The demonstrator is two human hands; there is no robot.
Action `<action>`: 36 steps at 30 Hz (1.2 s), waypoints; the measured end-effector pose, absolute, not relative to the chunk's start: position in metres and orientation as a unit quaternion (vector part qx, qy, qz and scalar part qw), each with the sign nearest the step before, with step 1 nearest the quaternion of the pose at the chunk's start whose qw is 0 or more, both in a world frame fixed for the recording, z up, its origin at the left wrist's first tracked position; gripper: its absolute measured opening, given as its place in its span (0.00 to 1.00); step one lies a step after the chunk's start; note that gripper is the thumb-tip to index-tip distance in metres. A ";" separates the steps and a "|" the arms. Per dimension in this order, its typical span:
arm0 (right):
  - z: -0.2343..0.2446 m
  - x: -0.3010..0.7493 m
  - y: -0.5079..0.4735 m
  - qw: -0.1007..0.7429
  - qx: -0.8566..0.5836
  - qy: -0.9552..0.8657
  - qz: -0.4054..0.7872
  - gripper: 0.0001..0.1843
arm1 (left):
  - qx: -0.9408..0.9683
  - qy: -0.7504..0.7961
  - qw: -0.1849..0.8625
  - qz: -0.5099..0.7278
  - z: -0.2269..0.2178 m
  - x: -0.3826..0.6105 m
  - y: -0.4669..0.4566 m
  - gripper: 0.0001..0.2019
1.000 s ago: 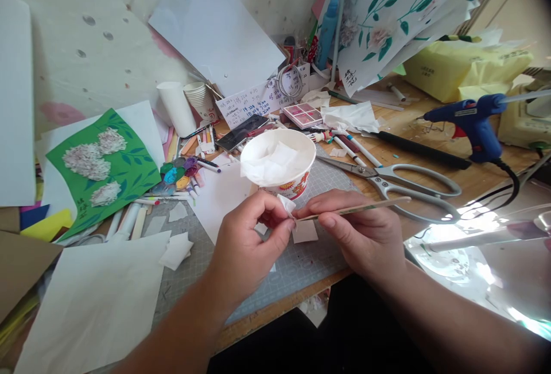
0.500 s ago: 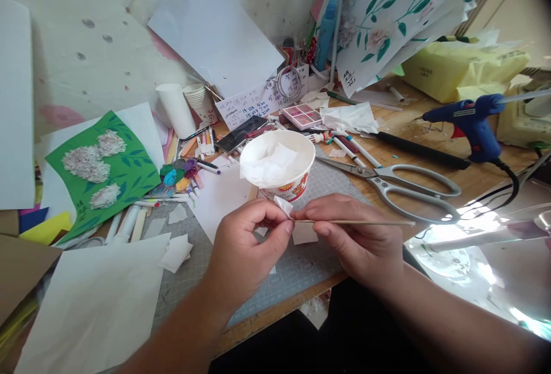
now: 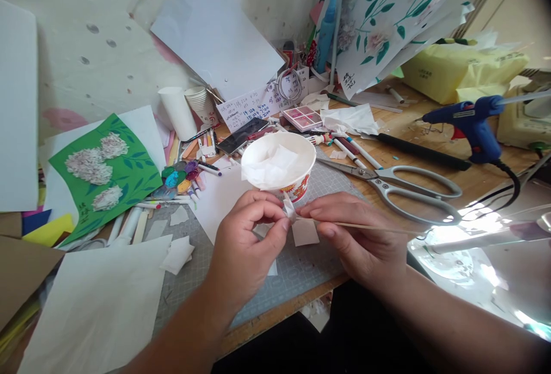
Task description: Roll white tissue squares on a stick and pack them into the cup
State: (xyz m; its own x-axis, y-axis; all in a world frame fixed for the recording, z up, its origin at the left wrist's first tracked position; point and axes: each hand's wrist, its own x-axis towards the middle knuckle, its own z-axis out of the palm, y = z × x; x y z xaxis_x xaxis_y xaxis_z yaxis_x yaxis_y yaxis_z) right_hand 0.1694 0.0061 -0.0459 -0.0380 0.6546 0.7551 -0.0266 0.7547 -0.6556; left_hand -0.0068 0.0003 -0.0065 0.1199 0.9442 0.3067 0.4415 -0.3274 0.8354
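Between thumb and fingers, my left hand [image 3: 252,236] pinches a small piece of white tissue paper [image 3: 290,209] around the end of a thin stick. My right hand [image 3: 359,236] is closed on that thin stick [image 3: 370,227], which points out to the right. Just beyond both hands stands a white paper bowl [image 3: 279,159] with a red printed side. Cut white tissue squares [image 3: 275,164] lie in it. A loose white square [image 3: 305,233] rests on the grey cutting mat [image 3: 297,282] below the hands.
Grey-handled scissors [image 3: 387,184] lie right of the bowl, near a blue glue gun [image 3: 467,121]. A green card with paper flowers [image 3: 103,173] leans at the left. Pens, a phone [image 3: 243,135] and paper cups [image 3: 177,113] stand or lie behind. A white sheet [image 3: 94,305] covers the front left.
The tissue piece has turned between my fingers and now stands up as a narrow strip. The stick tilts slightly down to the right. Both hands stay in nearly the same place.
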 end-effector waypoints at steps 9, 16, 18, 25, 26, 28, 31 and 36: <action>-0.047 0.170 0.006 0.663 -0.210 -0.664 0.275 0.11 | 0.696 0.488 0.299 0.434 -0.009 -0.010 0.000 0.07; -0.049 0.169 0.008 0.673 -0.214 -0.642 0.298 0.10 | 0.723 0.476 0.271 0.421 -0.009 -0.011 -0.002 0.07; -0.049 0.169 0.008 0.674 -0.214 -0.640 0.299 0.10 | 0.734 0.474 0.246 0.420 -0.008 -0.011 -0.003 0.08; -0.049 0.168 0.008 0.677 -0.220 -0.638 0.294 0.10 | 0.761 0.457 0.195 0.417 -0.007 -0.009 -0.002 0.08; -0.048 0.168 0.008 0.677 -0.221 -0.639 0.291 0.10 | 0.762 0.458 0.192 0.417 -0.007 -0.008 -0.001 0.08; -0.047 0.168 0.008 0.677 -0.225 -0.641 0.283 0.11 | 0.762 0.460 0.188 0.414 -0.007 -0.008 -0.002 0.08; -0.047 0.168 0.008 0.675 -0.232 -0.645 0.273 0.10 | 0.762 0.464 0.190 0.410 -0.006 -0.008 -0.003 0.08; -0.050 0.169 0.007 0.669 -0.243 -0.649 0.269 0.10 | 0.747 0.462 0.235 0.416 -0.004 -0.008 -0.003 0.08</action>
State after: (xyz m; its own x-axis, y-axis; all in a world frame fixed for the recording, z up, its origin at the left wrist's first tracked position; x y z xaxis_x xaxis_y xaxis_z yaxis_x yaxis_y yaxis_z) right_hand 0.1686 0.0073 -0.0499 0.0130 0.6748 0.7379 -0.0436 0.7376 -0.6738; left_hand -0.0075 -0.0029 -0.0036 0.2267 0.8863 0.4038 0.4958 -0.4619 0.7354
